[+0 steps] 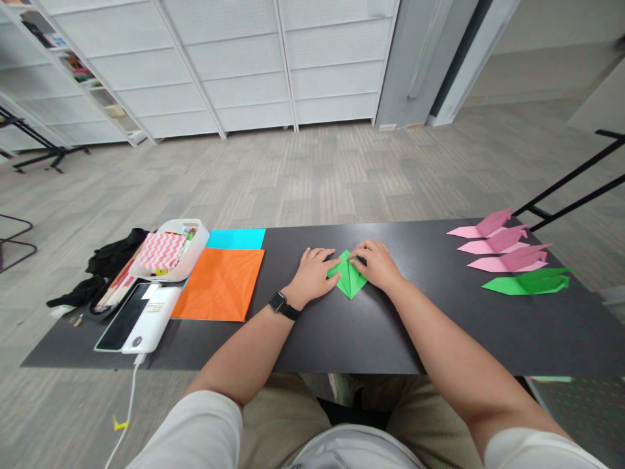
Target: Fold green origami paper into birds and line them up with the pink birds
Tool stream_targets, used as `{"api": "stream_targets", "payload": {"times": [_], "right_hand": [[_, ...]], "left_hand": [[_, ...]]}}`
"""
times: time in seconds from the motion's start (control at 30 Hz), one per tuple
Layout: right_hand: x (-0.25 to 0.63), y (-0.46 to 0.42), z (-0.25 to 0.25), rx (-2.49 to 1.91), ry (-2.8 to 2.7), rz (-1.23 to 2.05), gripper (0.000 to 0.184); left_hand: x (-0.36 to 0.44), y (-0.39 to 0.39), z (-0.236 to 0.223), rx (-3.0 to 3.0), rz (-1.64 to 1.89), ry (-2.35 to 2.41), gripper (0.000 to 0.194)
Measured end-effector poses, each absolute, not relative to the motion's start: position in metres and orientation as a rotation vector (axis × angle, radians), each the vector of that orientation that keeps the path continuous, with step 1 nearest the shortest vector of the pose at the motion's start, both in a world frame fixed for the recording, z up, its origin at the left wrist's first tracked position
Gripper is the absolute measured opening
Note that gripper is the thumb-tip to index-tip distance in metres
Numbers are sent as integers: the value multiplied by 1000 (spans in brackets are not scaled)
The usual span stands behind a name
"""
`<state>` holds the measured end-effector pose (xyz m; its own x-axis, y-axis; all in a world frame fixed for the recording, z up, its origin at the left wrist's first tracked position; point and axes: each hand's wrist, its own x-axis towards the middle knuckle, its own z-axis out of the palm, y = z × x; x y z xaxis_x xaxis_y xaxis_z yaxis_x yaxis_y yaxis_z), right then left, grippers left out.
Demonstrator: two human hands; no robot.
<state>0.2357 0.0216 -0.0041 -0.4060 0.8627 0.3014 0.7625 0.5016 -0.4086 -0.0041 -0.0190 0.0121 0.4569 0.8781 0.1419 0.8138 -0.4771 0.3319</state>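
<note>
A green sheet of origami paper (349,280), folded into a small diamond with a crease down its middle, lies flat on the dark table in front of me. My left hand (316,273) holds its left edge, thumb and forefinger on the paper. From the other side, my right hand (375,264) pinches the upper right edge between thumb and bent fingers. The fingertips partly cover both side corners, while the lower point shows.
At the right stand several pink folded paper birds (508,259) and a green one (527,283). Orange paper (219,286) and blue paper (237,238) lie to the left, beside a white basket (198,244), a phone (122,319) and a cabled white power bank (152,319). The dark table (312,345) is narrow.
</note>
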Motion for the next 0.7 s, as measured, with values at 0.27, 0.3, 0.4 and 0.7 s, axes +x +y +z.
{"api": "stream_targets", "payload": {"times": [0.27, 0.3, 0.4, 0.7], "right_hand": [[242, 25, -1, -1352, -2185, 384, 40], [244, 25, 0, -1374, -2171, 374, 40], [250, 25, 0, -1447, -2173, 318, 36], [250, 22, -8, -1325, -2322, 279, 22]], "left_hand": [[-6, -18, 14, 2485, 457, 1529, 41], [-6, -18, 14, 2483, 457, 1537, 43], [-6, -16, 13, 2460, 459, 1568, 48], [-5, -14, 13, 2408, 604, 1546, 40]]}}
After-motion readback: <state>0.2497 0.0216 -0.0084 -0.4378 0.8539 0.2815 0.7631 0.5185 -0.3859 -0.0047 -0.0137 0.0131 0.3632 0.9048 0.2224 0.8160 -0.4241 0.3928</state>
